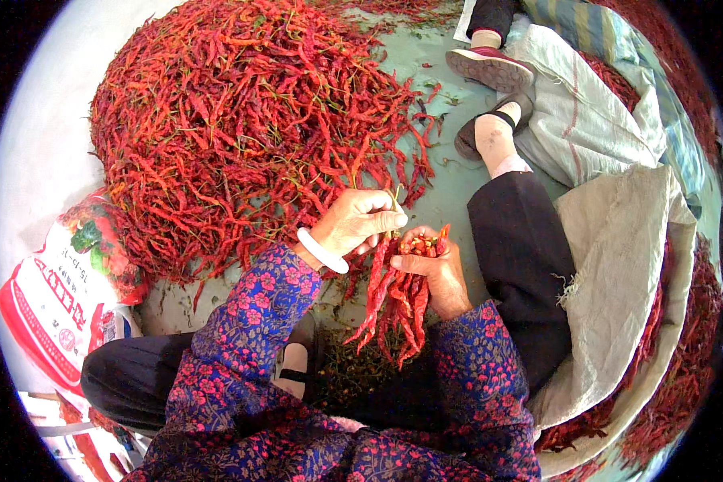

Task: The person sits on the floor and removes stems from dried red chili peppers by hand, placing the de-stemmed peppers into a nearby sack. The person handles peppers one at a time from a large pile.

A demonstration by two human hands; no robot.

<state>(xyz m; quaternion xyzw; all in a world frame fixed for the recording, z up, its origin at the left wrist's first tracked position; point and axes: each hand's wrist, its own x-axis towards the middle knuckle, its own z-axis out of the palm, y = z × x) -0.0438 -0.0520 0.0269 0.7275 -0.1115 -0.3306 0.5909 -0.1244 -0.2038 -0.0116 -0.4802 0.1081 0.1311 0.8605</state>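
Observation:
A bunch of dried red chili peppers (411,301) hangs tips down from my right hand (437,268), which is closed around its upper ends. Just to the left, my left hand (361,222), with a white bangle at the wrist, pinches pale green stems (396,196) between thumb and fingers. Red chilies hang beneath that pinch, beside the bunch; whether they are joined to those stems I cannot tell. Beyond both hands a large heap of red chilies (247,120) lies on the floor. Dark stem scraps (355,367) lie below the bunch, between my legs.
A printed white and red sack (54,301) lies at the left. On the right, an open woven sack (608,265) holds chilies, with another pale sack (584,114) beyond it. Another person's shoe (491,67) is at the upper right. More chilies (681,373) lie along the right edge.

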